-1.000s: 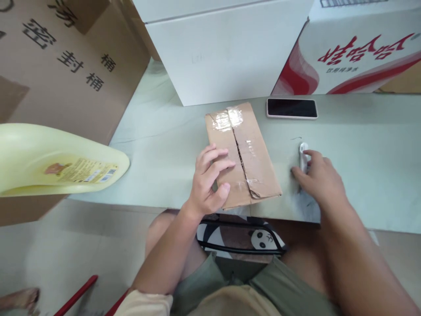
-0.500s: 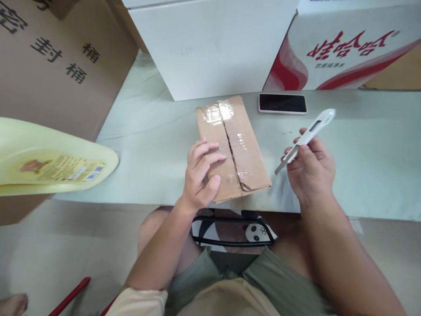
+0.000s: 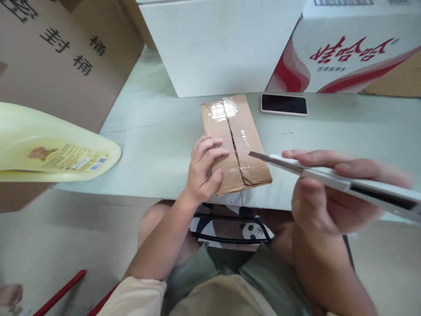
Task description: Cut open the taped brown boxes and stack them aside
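Observation:
A small cardboard box (image 3: 253,136) lies on the table, with shiny clear tape at its far end and a dark slit along its middle seam. My left hand (image 3: 205,169) holds it at the left edge, fingers and thumb bent over the top. My right hand (image 3: 332,188) is raised close to the camera, closed round a white utility knife (image 3: 332,179). The knife's blade is out and points left. In view, its tip overlaps the right half of the box top; whether it touches cannot be told.
Behind the box stand a large white box (image 3: 223,48) and a red-and-white carton (image 3: 348,52). A phone (image 3: 283,104) lies on the table (image 3: 151,145) before them. At left are a yellow bottle (image 3: 59,147) and a big brown carton (image 3: 75,83). A panda-patterned item (image 3: 230,228) sits below the table edge.
My right hand has risen towards the camera and turned the knife, so its blade points left over the box instead of down at the table. My left hand stays on the box.

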{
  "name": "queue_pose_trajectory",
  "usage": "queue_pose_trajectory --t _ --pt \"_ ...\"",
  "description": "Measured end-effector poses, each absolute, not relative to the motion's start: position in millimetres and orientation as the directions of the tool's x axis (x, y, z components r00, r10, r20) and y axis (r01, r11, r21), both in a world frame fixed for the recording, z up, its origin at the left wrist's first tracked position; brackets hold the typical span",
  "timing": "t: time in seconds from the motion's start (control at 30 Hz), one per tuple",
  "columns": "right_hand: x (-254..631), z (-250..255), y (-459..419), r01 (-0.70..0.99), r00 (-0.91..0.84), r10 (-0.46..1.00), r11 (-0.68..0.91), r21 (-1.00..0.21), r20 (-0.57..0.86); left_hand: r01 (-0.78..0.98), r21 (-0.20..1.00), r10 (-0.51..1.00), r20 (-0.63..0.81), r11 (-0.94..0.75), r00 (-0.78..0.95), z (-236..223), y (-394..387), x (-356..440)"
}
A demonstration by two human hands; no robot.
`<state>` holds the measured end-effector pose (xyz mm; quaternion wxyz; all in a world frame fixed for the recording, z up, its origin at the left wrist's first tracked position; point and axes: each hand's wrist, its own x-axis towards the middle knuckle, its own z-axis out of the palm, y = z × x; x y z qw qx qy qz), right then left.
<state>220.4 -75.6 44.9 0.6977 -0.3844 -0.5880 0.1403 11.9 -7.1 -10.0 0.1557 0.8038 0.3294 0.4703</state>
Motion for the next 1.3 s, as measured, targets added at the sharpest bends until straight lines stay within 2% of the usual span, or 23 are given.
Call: queue_pose_trajectory --t 0.13,0.23,0.57,0.73,0.87,1.17,1.3 --pt "221 45 -77 0.319 0.092 0.689 0.664 -0.676 0.719 0.419 0.55 0.688 0.633 -0.723 0.355 -11 -7 11" --pt "223 46 -77 0.354 0.02 0.694 0.668 -0.654 0.719 0.415 0.547 0.683 0.634 -0.727 0.363 -12 -6 10" --pt "217 47 -77 0.398 -0.026 0.73 0.634 -0.663 0.683 0.412 0.573 0.705 0.606 -0.708 0.369 -6 -10 7" --pt "216 49 -75 0.459 -0.057 0.636 0.702 -0.545 0.77 0.403 0.572 0.698 0.613 -0.715 0.368 -7 -9 7" --pt "218 42 -78 0.436 -0.103 0.703 0.668 -0.604 0.704 0.376 0.565 0.678 0.637 -0.734 0.366 -8 -8 8" --pt "221 40 -75 0.405 -0.117 0.644 0.726 -0.556 0.756 0.362 0.546 0.652 0.678 -0.755 0.339 -7 -7 11" --pt "222 43 -86 0.382 -0.101 0.716 0.669 -0.638 0.69 0.357 0.546 0.65 0.681 -0.758 0.339 -7 -5 11"
